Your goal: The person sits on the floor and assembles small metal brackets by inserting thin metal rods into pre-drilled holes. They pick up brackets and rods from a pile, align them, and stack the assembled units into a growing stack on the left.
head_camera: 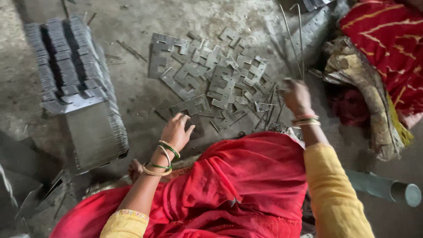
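The left hand (176,130) has its grip spread loosely, fingertips on a flat metal plate (190,105) on the floor (141,101). The right hand (296,96) pinches thin wire rods (294,39); its exact grip is blurred.

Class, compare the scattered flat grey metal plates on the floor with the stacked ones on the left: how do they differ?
The scattered flat grey metal plates lie loose, flat and overlapping; the stacked grey metal plates stand packed in neat rows. The left hand reaches the scattered ones; no hand touches the stack. Both are grey metal.
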